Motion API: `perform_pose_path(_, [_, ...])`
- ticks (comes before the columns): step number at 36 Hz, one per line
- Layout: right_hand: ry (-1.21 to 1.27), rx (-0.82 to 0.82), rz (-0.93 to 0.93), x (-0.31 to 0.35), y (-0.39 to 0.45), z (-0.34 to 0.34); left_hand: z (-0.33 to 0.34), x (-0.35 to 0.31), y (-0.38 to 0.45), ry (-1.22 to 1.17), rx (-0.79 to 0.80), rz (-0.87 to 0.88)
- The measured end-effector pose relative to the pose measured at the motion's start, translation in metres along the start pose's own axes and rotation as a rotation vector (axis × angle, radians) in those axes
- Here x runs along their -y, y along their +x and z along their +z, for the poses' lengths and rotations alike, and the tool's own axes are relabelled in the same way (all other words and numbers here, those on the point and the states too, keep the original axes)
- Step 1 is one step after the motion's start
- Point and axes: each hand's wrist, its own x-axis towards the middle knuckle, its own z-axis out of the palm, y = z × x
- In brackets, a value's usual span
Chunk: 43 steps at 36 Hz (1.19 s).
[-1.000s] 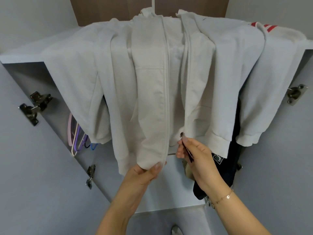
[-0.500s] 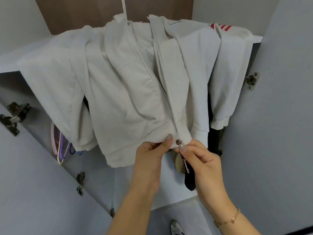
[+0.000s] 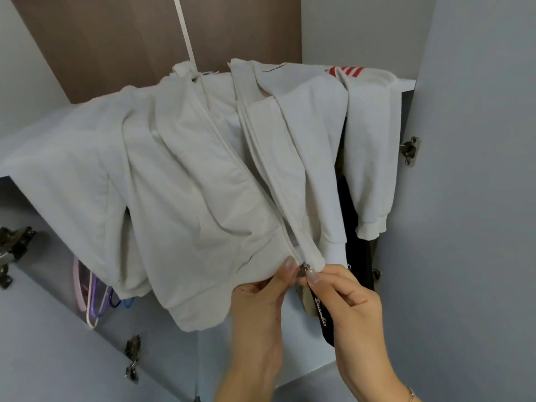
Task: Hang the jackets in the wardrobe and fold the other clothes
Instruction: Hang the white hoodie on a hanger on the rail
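A pale grey zip-up jacket lies draped over the top edge of the wardrobe, its front and sleeves hanging down. A sleeve with red stripes trails off on the right. My left hand pinches the left front hem beside the zip. My right hand pinches the metal zip slider at the bottom of the right front. The two front edges meet at the slider.
The wardrobe shelf carries the jacket. Dark clothes hang inside on the right. Pink and purple hangers hang at the lower left. Open grey doors with metal hinges flank both sides. A brown panel stands behind.
My hands have come together at the bottom of the zip, drawing the jacket's two front edges closed. The view has tilted and moved closer, with the jacket now slanting to the right.
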Motion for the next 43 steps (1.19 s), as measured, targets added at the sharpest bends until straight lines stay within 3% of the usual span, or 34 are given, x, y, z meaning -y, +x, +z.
perform_pose_path(14, [-0.001,0.054,-0.004,0.004,0.01,-0.008,0.001,0.014,0.003,0.016,-0.044,0.067])
perform_pose_path(20, [-0.329,0.161,-0.183,0.002,0.018,-0.018,0.0,0.015,0.002,0.277,-0.029,0.219])
perform_pose_path(25, [-0.614,0.251,-0.252,-0.002,0.022,-0.023,-0.003,0.019,0.001,0.437,-0.001,0.216])
perform_pose_path(28, [-0.61,0.287,-0.136,-0.003,0.025,-0.026,-0.007,0.023,0.003,0.542,0.002,0.232])
perform_pose_path(31, [-0.544,0.395,0.126,0.0,0.031,-0.029,-0.014,0.028,0.007,0.701,-0.031,0.231])
perform_pose_path(34, [-0.282,0.536,0.455,0.009,0.04,-0.031,-0.023,0.033,0.01,0.764,-0.047,0.204])
perform_pose_path(36, [-0.131,0.526,0.611,0.015,0.047,-0.03,-0.029,0.036,0.012,0.782,-0.067,0.177])
perform_pose_path(43, [-0.029,0.52,0.731,0.032,0.074,-0.001,-0.037,0.039,0.017,0.821,-0.128,0.191])
